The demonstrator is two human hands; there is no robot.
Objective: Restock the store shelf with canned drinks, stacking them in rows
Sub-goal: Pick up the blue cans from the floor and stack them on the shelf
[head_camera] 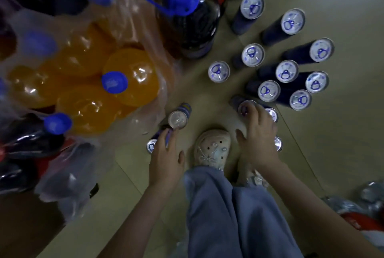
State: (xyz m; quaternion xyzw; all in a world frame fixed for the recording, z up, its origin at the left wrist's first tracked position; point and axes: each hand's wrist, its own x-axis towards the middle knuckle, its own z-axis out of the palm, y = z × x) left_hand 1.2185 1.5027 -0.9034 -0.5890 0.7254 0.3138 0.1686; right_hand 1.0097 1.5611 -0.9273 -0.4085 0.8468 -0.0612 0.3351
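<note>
Several tall dark-blue drink cans [286, 71] with silver tops stand on the tiled floor, upper right. My left hand [164, 153] reaches down onto a can [151, 145] near the plastic-wrapped bottles, fingers curled over it; a second can [178, 119] sits just beyond my fingertips. My right hand [257, 137] spreads over a small cluster of cans, fingertips on the top of one can [243, 108]; two more silver tops [272, 114] show at its right edge. Whether either hand grips tightly is hard to see.
Shrink-wrapped packs of orange soda bottles [116, 83] and dark cola bottles [187, 18] with blue caps fill the left and top. My foot in a pale clog [212, 147] and jeans legs stand between my hands. Crumpled plastic wrap [361, 207] lies at lower right.
</note>
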